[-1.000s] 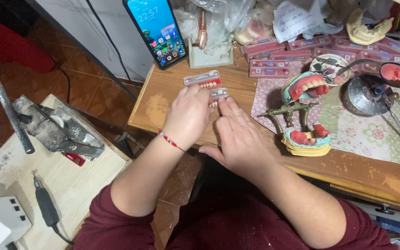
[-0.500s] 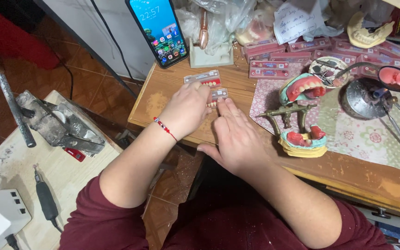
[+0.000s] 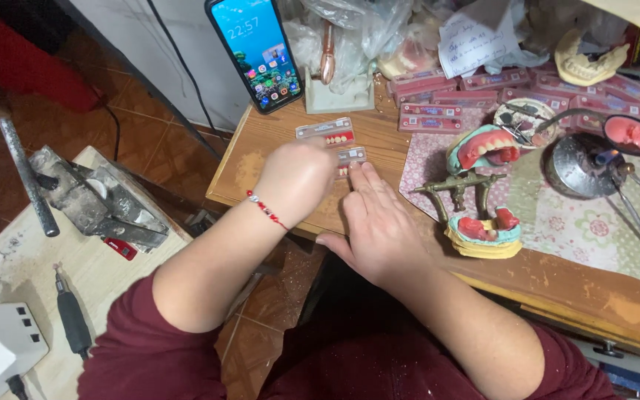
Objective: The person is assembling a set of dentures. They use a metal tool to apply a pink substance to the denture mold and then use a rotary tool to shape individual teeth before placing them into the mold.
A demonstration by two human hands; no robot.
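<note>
While both hands' grip unclear | left hand [image 3: 299, 178], right hand [image 3: 379, 222] on tooth card [image 3: 351, 156]

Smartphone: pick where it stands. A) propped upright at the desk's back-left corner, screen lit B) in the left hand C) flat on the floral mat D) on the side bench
A: the smartphone leans upright at the wooden desk's back-left corner, screen lit, clear of both hands.
</note>
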